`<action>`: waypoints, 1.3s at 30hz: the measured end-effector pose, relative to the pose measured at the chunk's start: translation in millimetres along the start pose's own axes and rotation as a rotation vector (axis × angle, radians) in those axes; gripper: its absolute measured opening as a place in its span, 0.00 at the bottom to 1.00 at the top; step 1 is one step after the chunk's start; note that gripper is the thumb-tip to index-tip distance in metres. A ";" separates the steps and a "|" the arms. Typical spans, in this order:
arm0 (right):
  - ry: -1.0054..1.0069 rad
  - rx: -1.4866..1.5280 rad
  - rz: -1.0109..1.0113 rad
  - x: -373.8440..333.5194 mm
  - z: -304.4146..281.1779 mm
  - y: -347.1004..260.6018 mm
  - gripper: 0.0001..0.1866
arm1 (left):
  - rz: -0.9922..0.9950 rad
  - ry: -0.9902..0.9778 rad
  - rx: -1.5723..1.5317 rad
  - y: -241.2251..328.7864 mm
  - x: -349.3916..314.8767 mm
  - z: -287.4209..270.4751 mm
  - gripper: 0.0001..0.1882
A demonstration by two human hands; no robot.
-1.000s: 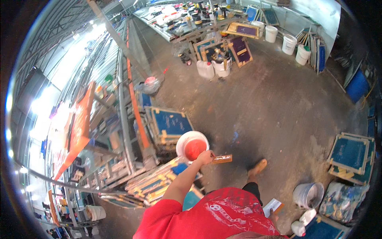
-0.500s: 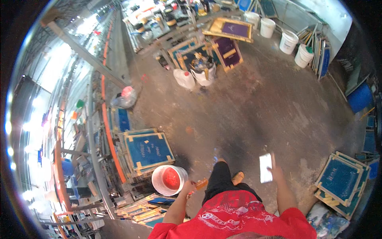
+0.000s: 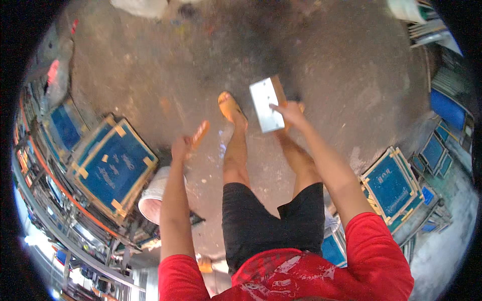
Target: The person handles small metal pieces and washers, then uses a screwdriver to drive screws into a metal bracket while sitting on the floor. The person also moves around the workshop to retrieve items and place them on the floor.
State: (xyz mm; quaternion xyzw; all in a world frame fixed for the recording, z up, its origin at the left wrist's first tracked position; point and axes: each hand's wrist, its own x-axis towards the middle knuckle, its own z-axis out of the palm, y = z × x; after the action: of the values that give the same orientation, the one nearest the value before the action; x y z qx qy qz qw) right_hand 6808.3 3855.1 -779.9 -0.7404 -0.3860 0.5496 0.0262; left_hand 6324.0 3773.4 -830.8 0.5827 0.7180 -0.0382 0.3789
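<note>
My left hand (image 3: 179, 149) is closed around a short stick stained orange (image 3: 198, 134) that points forward over the concrete floor. A white bucket (image 3: 153, 194) shows just below and left of my left forearm; I cannot tell whether the hand carries it. My right hand (image 3: 289, 113) is stretched forward and grips a flat white rectangular board with a wooden edge (image 3: 266, 104). Below are my bare legs, black shorts and an orange sandal (image 3: 231, 107) on the forward foot.
Blue screen frames with wooden rims (image 3: 113, 168) are stacked on the left against metal racks (image 3: 60, 200). More blue frames (image 3: 394, 183) lie at the right. The stained concrete floor (image 3: 165, 65) stretches ahead, with white buckets at the far top edge.
The view has tipped down toward my legs and the floor. My right hand has brought the white board forward and inward. The bucket now sits lower, beside my left forearm.
</note>
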 end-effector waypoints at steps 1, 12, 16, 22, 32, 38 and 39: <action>0.001 0.006 -0.041 36.1 8.4 -1.8 0.36 | -0.027 -0.146 0.101 13.0 42.0 1.1 0.12; -0.242 -0.219 -0.313 298.7 72.6 -11.0 0.33 | -0.133 0.030 -0.273 73.8 290.3 66.5 0.13; -0.236 -0.528 -0.418 352.4 72.8 -9.5 0.32 | 0.011 0.200 -0.112 44.9 323.0 96.6 0.14; -0.108 -0.565 -0.772 379.5 48.4 4.5 0.27 | 0.151 0.442 0.218 51.9 326.7 111.4 0.19; -0.414 -0.498 -0.731 398.1 26.9 -13.9 0.20 | 0.442 0.160 0.507 86.2 316.1 136.5 0.21; -0.283 -0.513 -1.192 363.3 15.9 -54.1 0.14 | 0.446 0.321 0.265 125.0 324.1 134.4 0.22; -0.216 -0.575 -1.227 355.7 10.2 -59.3 0.13 | 0.412 0.343 0.175 130.7 324.1 134.8 0.21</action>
State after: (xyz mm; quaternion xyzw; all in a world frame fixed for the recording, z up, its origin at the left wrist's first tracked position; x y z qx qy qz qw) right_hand 6802.4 4106.3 -1038.8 -0.3064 -0.8667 0.3816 0.0967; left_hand 6493.5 4009.8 -1066.8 0.7449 0.6320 0.0766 0.1999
